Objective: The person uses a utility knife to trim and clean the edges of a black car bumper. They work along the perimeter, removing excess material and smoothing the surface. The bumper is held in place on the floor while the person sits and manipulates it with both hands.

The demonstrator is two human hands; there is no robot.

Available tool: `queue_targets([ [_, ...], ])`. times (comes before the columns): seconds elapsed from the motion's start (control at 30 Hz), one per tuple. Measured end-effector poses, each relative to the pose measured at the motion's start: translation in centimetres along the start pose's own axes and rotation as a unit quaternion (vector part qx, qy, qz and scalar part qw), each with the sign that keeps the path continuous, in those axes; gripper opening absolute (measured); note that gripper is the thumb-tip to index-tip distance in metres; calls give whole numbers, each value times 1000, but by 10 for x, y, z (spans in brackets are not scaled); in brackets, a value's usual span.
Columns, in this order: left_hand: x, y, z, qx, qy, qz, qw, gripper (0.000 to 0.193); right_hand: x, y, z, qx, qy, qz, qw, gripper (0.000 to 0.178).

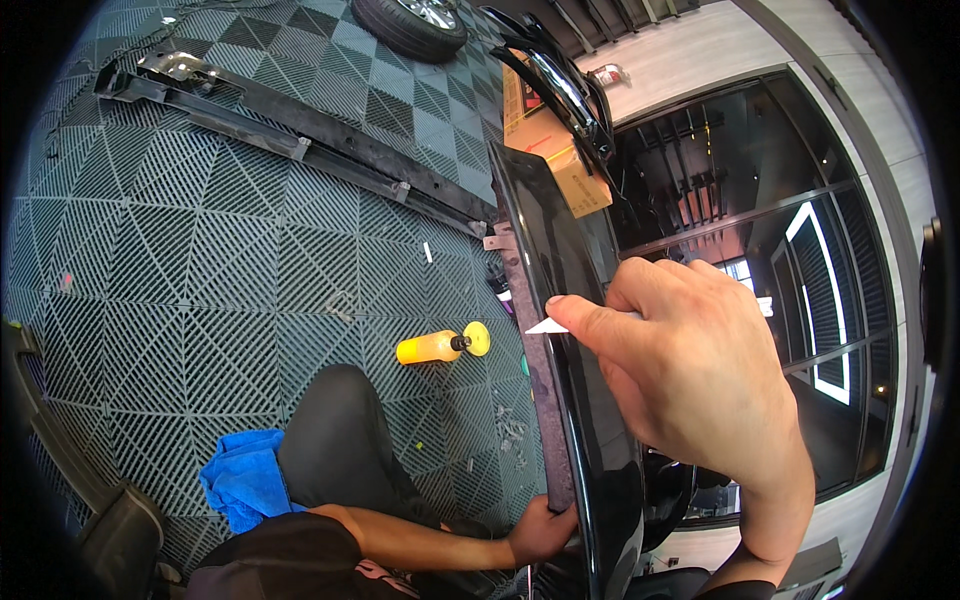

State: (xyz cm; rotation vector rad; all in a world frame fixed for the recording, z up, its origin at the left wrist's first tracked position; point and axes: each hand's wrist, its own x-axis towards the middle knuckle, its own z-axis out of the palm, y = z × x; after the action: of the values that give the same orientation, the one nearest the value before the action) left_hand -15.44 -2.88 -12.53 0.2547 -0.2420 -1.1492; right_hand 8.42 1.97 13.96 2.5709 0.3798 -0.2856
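A long glossy black car body panel [557, 255] stands on edge before me, its dull brownish inner flange turned to the left. My right hand [690, 350] is over the panel's upper edge, thumb and fingers closed on a small white pointed piece [547, 326]. The white tip lies against the panel's edge; the rest of it is hidden in the hand. Close to my body, my left hand [543, 530] grips the near end of the flange, its fingertips partly hidden. A yellow bottle [428, 347] with a black neck lies on the floor left of the panel.
A yellow disc [477, 339] is at the bottle's neck. A blue cloth [245, 480] lies by my knee. Long dark trim parts [330, 150] stretch across the tiled floor [250, 260]. Farther off are a wheel [412, 28] and a cardboard box [580, 180]. Dark glass panes [740, 200] stand at right.
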Motion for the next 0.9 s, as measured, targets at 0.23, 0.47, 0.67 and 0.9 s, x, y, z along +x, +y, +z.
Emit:
queue_targets([
  [0.23,14,-57,1,-157,-13,-33,987,25,-4,-6,-7,1,-12,12,1000,41],
  [0.47,26,-85,-17,-160,-23,-22,987,26,-7,-9,-5,7,-2,3,1000,43],
  [0.67,21,-78,-9,-175,-42,-63,982,25,-15,-11,-7,11,-12,22,1000,44],
  [0.9,9,-28,-7,-91,-22,-35,995,24,-22,-15,-10,7,-20,22,1000,45],
])
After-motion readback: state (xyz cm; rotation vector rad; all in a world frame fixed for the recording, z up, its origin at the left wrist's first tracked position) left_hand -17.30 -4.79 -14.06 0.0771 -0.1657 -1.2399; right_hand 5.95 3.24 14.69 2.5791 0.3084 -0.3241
